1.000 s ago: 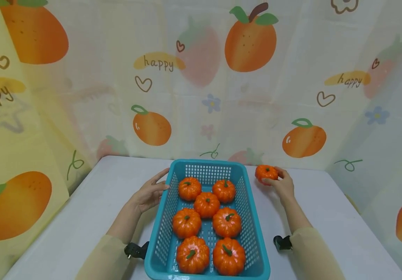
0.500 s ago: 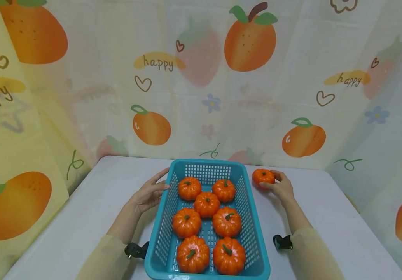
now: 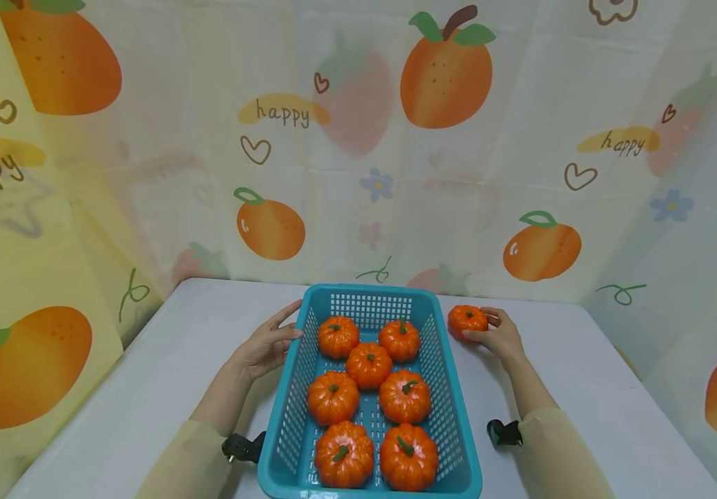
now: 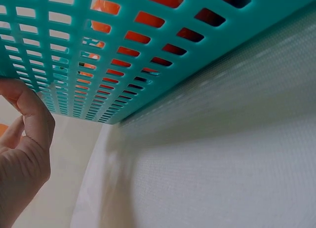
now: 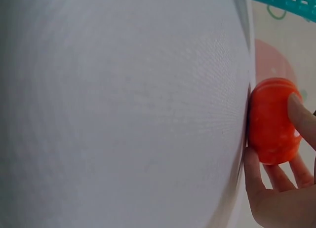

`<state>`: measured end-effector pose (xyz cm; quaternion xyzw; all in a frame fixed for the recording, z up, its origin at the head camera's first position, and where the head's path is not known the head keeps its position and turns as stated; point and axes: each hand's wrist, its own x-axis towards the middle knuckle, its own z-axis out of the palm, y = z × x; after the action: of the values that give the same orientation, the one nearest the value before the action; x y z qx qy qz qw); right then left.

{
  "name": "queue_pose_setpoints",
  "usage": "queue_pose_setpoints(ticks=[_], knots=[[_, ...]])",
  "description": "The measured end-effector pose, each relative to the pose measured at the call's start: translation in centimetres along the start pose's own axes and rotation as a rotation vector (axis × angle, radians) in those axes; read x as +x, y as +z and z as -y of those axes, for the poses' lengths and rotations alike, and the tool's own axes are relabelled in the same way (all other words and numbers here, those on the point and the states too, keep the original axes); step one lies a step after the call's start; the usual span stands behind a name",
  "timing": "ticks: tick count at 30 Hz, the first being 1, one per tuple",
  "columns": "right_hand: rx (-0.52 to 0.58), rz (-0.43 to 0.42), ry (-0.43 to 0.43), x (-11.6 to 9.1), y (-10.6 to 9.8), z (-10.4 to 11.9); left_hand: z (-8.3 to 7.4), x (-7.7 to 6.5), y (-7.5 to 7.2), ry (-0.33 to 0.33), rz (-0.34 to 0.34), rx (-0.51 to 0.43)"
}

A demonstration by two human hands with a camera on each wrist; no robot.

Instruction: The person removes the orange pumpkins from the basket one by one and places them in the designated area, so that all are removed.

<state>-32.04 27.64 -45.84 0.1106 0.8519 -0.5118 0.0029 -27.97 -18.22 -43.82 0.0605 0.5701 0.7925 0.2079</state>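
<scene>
A small orange toy pumpkin [image 3: 467,322] with a green stem sits on the table just right of the basket's far corner. My right hand [image 3: 504,338] grips it from the right, thumb on the near side and fingers behind. In the right wrist view the thumb presses the pumpkin [image 5: 274,122], and its side lies right at the tabletop. On the other side, my left hand [image 3: 266,348] touches the left wall of the teal plastic basket [image 3: 458,402] with its fingertips. Several similar pumpkins [image 3: 369,365] lie inside the basket, stems mostly up.
A white table [image 3: 589,388] carries the basket at its middle. Behind it and at the sides hangs a fruit-printed curtain [image 3: 358,208]. Black straps with small devices show at both wrists, the left one [image 3: 243,446] close beside the basket's wall.
My right hand has brought the loose pumpkin slightly left and nearer to me, closer to the basket. The left hand, the basket and the pumpkins inside stay where they were.
</scene>
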Motion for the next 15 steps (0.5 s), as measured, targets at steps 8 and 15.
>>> queue_pose_setpoints(ticks=[8, 15], knots=[[0.005, 0.007, -0.006, -0.10, 0.05, 0.17, 0.04, -0.02, -0.11, 0.010, 0.012, -0.001], [-0.010, 0.032, 0.005, -0.17, -0.40, 0.49, 0.06, 0.02, -0.19, 0.006, 0.018, -0.006]])
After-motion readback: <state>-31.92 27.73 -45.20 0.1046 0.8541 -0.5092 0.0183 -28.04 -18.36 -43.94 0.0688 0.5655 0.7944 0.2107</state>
